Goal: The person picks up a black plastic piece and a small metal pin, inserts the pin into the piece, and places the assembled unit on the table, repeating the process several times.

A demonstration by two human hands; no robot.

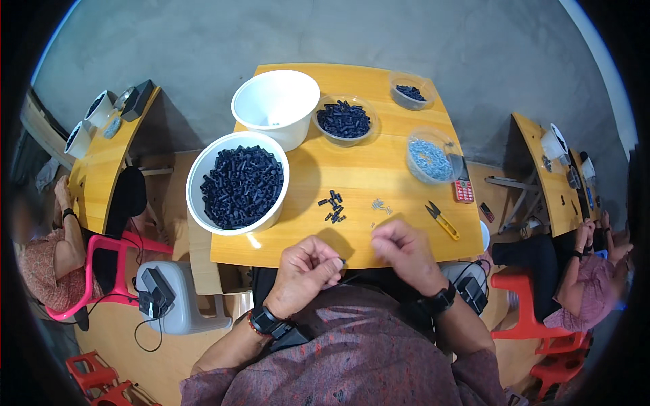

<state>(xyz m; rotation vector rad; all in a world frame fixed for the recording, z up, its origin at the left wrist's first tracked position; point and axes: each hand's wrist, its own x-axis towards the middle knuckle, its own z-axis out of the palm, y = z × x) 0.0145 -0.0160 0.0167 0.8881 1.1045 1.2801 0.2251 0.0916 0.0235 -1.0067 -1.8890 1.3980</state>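
Over the near table edge, my left hand (301,274) pinches a small black plastic piece (343,262), mostly covered by the thumb and finger. To its right my right hand (408,254) has its fingertips drawn together; whatever they hold, if anything, is too small to make out. Just beyond both hands lie a loose cluster of short black pieces (332,208) and a few tiny silvery parts (381,205). A pair of yellow-handled thread snips (443,222) rests right of these, blades pointing away from me.
At left stand a white bucket (196,186) full of black pieces and another white bucket (275,101). Clear tubs hold black pieces (344,120), (409,94) and silvery parts (430,160). A red phone (463,186) lies at right. People sit at side tables (101,183), (542,162).
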